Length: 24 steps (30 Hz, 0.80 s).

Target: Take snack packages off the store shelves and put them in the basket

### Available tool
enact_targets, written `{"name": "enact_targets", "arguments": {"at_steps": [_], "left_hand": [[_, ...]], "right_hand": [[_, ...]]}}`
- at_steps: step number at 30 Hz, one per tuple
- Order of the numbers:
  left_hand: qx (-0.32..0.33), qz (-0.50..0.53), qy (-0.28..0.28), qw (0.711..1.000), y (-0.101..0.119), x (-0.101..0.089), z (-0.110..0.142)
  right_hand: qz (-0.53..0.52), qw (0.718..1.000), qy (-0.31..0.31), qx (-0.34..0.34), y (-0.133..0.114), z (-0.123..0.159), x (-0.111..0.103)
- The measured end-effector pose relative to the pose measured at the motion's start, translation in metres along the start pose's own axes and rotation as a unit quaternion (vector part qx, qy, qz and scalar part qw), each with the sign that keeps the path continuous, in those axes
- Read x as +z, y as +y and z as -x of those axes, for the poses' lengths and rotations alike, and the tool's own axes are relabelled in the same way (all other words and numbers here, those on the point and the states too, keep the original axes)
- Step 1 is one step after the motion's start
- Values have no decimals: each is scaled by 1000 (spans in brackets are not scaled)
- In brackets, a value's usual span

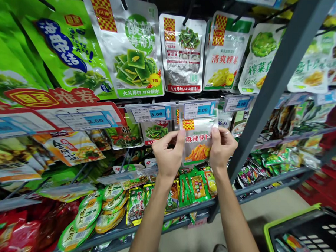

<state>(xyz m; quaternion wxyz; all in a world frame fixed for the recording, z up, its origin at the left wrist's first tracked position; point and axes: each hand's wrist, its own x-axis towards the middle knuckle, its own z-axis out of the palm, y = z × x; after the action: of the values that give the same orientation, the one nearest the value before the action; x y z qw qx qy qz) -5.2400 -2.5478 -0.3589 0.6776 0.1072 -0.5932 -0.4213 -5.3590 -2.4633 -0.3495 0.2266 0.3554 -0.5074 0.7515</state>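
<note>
Both my hands pinch the sides of a silver food pouch (198,151) printed with orange strips and red characters. My left hand (169,152) grips its left edge, thumb on the front. On the right edge, my right hand (222,147) does the same. The pouch is upright, its top partly behind a price tag (199,109) reading 2.00. Just above hang a silver pouch with green pieces on it (183,54) and a white-and-green pouch (227,52). Left of my left hand is a smaller hanging pouch (156,131).
A grey metal post (276,78) slants close by my right hand. Green-rimmed black basket (292,217) with packets inside stands at lower right. Round green packs (89,213) and green packets (195,186) lie on the bottom shelf. Bright green bags (68,43) hang at upper left.
</note>
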Motion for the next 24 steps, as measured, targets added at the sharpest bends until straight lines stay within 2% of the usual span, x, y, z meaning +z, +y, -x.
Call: {"name": "enact_targets", "arguments": {"at_steps": [3, 7, 9, 11, 13, 15, 17, 24], "left_hand": [[0, 12, 29, 1000, 0, 4, 0], [-91, 66, 29, 993, -4, 9, -3], [-110, 94, 18, 989, -7, 9, -5], [-92, 121, 16, 988, -8, 9, -6], [-35, 127, 5, 991, -10, 8, -7], [30, 96, -34, 994, -12, 6, -8], [62, 52, -82, 993, -16, 4, -9], [47, 14, -138, 989, -27, 2, -9]], "right_hand": [[13, 1000, 12, 14, -6, -3, 0], [-8, 995, -40, 91, -14, -6, 2], [-25, 993, -42, 112, -15, -6, 3], [-34, 991, -42, 122, -13, -5, 4], [-32, 991, -44, 121, -11, -4, 5], [-26, 993, -47, 105, -10, -4, 5], [-23, 995, -58, 81, -9, -3, 4], [42, 990, -136, 4, -2, -4, 0]]}}
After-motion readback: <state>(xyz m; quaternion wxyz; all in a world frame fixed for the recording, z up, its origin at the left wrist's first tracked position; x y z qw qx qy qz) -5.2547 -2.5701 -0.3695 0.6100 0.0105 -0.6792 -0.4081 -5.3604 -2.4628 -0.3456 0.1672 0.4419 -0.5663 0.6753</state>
